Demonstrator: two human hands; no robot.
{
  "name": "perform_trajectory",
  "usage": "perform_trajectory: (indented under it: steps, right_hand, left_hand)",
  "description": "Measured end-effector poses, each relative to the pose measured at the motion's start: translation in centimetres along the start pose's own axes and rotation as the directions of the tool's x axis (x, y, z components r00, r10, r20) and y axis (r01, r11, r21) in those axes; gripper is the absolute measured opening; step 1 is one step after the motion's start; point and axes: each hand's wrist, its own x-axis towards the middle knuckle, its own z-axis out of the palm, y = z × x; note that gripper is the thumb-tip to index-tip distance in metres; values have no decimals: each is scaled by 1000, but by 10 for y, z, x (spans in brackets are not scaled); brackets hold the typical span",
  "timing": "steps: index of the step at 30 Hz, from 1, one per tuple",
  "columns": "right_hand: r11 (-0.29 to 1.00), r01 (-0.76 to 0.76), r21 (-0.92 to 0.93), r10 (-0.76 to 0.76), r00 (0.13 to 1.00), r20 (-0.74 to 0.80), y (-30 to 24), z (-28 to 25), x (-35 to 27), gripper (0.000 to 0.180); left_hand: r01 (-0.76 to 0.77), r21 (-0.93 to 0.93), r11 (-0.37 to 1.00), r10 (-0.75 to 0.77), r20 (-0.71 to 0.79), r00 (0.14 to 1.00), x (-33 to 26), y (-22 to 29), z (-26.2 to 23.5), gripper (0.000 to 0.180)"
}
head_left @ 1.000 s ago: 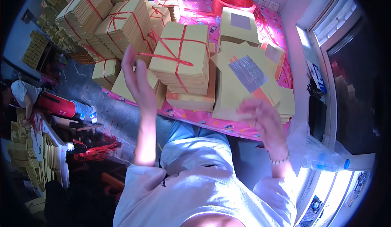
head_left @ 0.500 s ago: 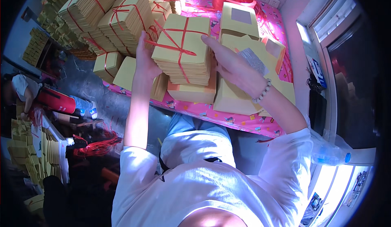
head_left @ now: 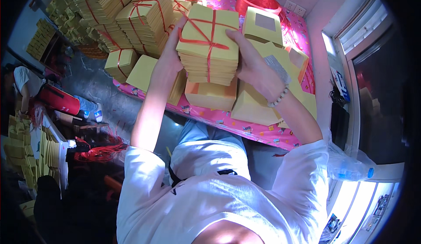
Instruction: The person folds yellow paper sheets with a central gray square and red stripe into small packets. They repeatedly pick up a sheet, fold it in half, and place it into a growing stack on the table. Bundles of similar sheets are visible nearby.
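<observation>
Left hand [head_left: 170, 53] and right hand [head_left: 258, 68], both away from the tied paper bundle [head_left: 204, 47] a second ago, are now grasping its opposite sides, the right thumb lying along its edge. It is resting on or hanging just above a pale block [head_left: 210, 97], I cannot tell which

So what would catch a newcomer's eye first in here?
Probably the tan stack tied with red ribbon, held between left hand and right hand near the upper middle. Then the pink patterned cover around it, the red basin behind, and tied bundles piled left.
</observation>
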Motion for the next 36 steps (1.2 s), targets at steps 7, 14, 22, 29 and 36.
perform_trajectory:
  steps: [7, 14, 22, 29, 36]
  right_hand:
    - [934, 340, -107, -335, 940, 66, -37, 4, -44, 43]
    - [731, 545, -411, -580, 813, 47, -18, -57, -63, 82]
    - [578, 600, -552, -606, 769, 202, -3, -104, -84, 67]
    - [562, 603, -566, -592, 771, 235, 22, -136, -82, 70]
    - [570, 639, -517, -574, 760, 306, 19, -135, -86, 70]
  left_hand:
    - [-208, 236, 949, 183, 123, 975, -45, 27, 83, 48]
    - [-536, 359, 764, 313, 520, 795, -63, -18, 100, 79]
    - [-829, 398, 392, 372, 756, 538, -47, -57, 90, 93]
    - [-890, 392, 233, 359, 816, 453, -52, -63, 86, 106]
    - [-926, 354, 131, 360, 853, 377, -52, -76, 87, 119]
